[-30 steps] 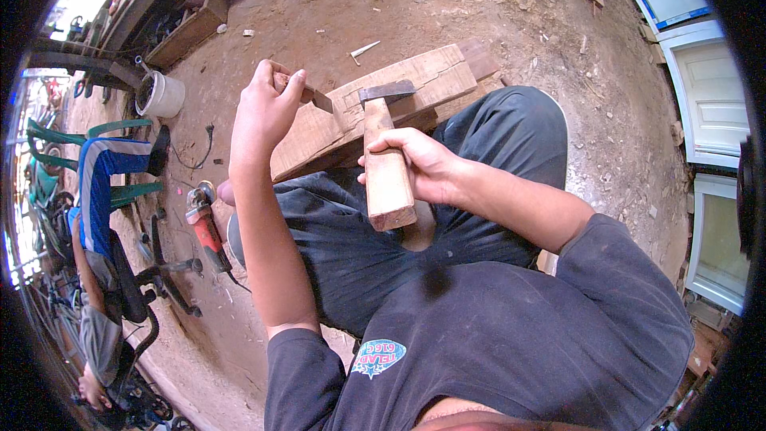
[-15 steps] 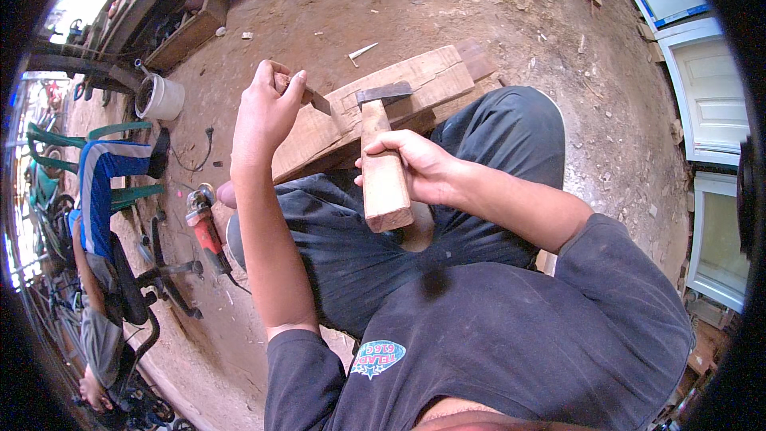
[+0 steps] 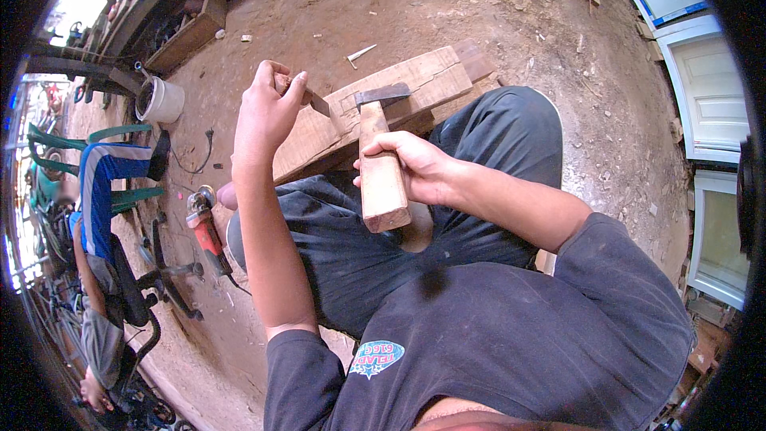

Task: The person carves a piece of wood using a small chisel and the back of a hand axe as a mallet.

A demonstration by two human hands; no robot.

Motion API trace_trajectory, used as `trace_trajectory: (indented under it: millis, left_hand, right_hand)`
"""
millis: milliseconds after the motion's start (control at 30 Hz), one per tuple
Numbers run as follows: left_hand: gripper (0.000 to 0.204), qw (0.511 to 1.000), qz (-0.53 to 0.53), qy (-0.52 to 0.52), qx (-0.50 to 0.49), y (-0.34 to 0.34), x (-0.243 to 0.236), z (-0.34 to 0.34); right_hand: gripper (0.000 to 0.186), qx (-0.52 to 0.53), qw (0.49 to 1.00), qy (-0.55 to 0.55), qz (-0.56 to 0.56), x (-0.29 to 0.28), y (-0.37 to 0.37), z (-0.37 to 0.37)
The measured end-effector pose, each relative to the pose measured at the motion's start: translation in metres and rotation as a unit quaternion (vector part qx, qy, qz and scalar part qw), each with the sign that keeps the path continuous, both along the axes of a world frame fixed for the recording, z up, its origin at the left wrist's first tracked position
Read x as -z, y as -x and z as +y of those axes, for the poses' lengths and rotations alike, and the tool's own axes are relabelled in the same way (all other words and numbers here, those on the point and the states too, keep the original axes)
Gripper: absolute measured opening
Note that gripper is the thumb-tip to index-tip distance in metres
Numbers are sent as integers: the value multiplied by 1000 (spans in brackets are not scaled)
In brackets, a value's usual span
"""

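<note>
My left hand (image 3: pixel 271 104) grips a wooden-handled chisel (image 3: pixel 319 104), its flat dark blade angled down at the top of a pale wooden beam (image 3: pixel 435 72) in front of my crossed legs. My right hand (image 3: pixel 411 160) is wrapped round the thick squared wooden handle of a hammer (image 3: pixel 383 195). The dark metal hammer head (image 3: pixel 391 92) lies over the beam, a little right of the chisel. I cannot tell whether the head rests on the wood. The chisel's handle is mostly hidden by my left fingers.
A red angle grinder (image 3: pixel 209 239) and cord lie left on the dirt floor, near a white bucket (image 3: pixel 166 100). Another person (image 3: pixel 104 191) in blue trousers is at the far left by green chairs (image 3: pixel 137 195). A wooden box (image 3: pixel 183 32) sits at the back; white framed panels (image 3: pixel 702 88) line the right.
My right hand and the hammer have shifted very slightly to the left. My left hand and the chisel stay almost in place.
</note>
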State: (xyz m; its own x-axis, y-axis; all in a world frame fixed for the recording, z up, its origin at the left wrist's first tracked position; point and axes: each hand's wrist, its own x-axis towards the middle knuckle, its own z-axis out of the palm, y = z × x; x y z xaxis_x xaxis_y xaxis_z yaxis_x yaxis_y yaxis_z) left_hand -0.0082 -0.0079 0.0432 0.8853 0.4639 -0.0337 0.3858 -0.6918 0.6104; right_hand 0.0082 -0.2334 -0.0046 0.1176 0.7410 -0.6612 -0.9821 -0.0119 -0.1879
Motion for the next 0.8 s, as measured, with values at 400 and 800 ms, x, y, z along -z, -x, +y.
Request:
trace_trajectory:
  millis: [400,800]
  left_hand:
    - [38,1000,-10,-20,18,-2,6,5]
    - [37,998,-34,-52,4,-6,5,-5]
  right_hand:
    - [32,9,1000,-2,-7,2,1,-1]
    - [35,42,999,-2,-22,18,2,5]
